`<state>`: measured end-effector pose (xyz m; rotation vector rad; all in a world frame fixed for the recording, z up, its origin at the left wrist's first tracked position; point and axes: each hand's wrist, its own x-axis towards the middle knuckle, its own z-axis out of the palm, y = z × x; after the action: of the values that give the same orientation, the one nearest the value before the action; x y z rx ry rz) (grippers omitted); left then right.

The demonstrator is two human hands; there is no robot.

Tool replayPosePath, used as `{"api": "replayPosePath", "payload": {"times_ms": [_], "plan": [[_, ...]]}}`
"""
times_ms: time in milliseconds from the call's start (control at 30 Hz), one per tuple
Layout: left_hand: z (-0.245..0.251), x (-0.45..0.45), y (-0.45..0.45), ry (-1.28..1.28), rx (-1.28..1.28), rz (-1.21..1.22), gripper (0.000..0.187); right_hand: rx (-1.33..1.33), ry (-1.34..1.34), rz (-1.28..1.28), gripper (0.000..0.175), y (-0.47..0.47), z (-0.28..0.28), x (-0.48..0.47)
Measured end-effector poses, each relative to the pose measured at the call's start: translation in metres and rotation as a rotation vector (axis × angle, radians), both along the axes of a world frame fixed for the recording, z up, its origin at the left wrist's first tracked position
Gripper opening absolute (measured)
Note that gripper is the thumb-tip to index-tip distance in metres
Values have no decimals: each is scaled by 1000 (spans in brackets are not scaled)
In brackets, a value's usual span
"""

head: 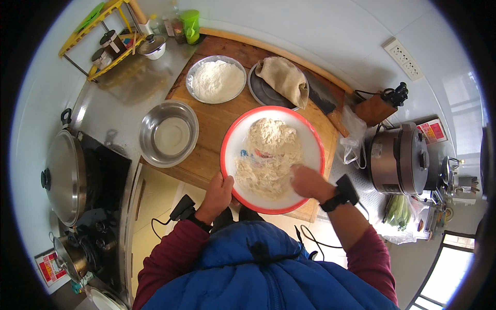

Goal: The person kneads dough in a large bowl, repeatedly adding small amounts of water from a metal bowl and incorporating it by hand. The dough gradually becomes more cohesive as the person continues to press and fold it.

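A white enamel basin (pixel 312 155) with a red rim stands at the near edge of the wooden board, partly overhanging it. My left hand (pixel 218 193) grips its near left rim, thumb on top. Inside lies shaggy, floury dough (pixel 263 180), with a drier heap of flour (pixel 272 133) towards the far side. Blue and red print on the basin's floor shows between the two. My right hand (pixel 309 182) reaches into the basin at the dough's right side; its fingers are blurred and partly hidden, so their grip is unclear.
On the board (pixel 211 128) are a bowl of flour (pixel 217 81), a steel bowl holding a little pale liquid (pixel 172 135), a dark pan with a cloth (pixel 283 79), and a cleaver (pixel 321 95). A cooker (pixel 399 159) stands right; a lidded wok (pixel 64 178) sits left.
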<state>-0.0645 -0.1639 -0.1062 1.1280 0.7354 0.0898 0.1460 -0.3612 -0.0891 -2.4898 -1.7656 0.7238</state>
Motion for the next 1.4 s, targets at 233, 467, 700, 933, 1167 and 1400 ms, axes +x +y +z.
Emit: {"api": "replayPosePath", "payload": {"times_ms": [233,467,700,933,1167,1400], "plan": [[2,-2,4,0,2,-41,26,390,386,-142,34,77,-7,-39],[0,-1,4,2,-4,-41,26,307,142,276,27,76,-8,-50],[-1,-1,4,5,-2,-28,26,207,-92,134,25,1,8,21],[0,-1,3,0,5,-32,26,-47,200,-220,50,30,20,-53],[-2,0,5,6,-21,-40,24,388,401,-185,50,99,-1,-48],[-2,-1,5,32,8,-45,25,28,114,374,27,21,-6,-21]]}}
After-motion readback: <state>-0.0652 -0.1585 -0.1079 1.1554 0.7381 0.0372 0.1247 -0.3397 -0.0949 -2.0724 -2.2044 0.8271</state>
